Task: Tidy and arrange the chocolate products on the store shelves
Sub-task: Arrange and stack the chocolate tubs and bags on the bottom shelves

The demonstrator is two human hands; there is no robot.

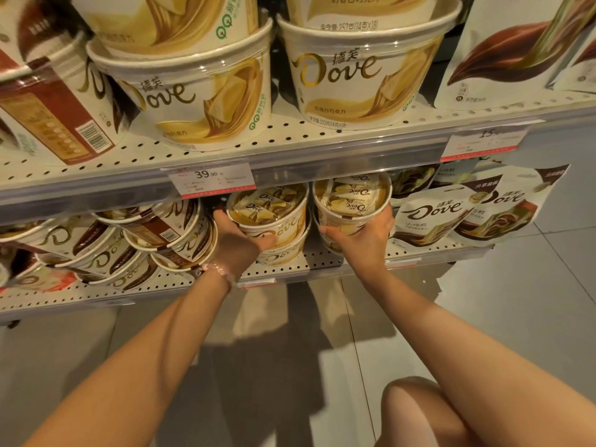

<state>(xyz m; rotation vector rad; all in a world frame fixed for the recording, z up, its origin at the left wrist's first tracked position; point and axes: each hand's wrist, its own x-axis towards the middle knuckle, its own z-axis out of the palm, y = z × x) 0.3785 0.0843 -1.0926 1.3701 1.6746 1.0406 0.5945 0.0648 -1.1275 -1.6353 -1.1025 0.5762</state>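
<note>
On the lower shelf (290, 262), my left hand (238, 240) grips the side of a white-and-gold Dove chocolate tub (269, 209) that sits on top of another tub (283, 253). Just to the right, my right hand (361, 235) grips a second white-and-gold tub (353, 196), also stacked on a tub that is mostly hidden behind my hand. Both top tubs have clear lids showing wrapped chocolates. A pink bead bracelet (216, 271) is on my left wrist.
Brown Dove tubs (154, 233) lie tilted and piled at the lower shelf's left. Dove pouches (432, 217) stand to the right. The upper shelf (290, 133) holds stacked gold tubs (358, 75) and a price tag (211, 180). My knee (416, 411) is above the tiled floor.
</note>
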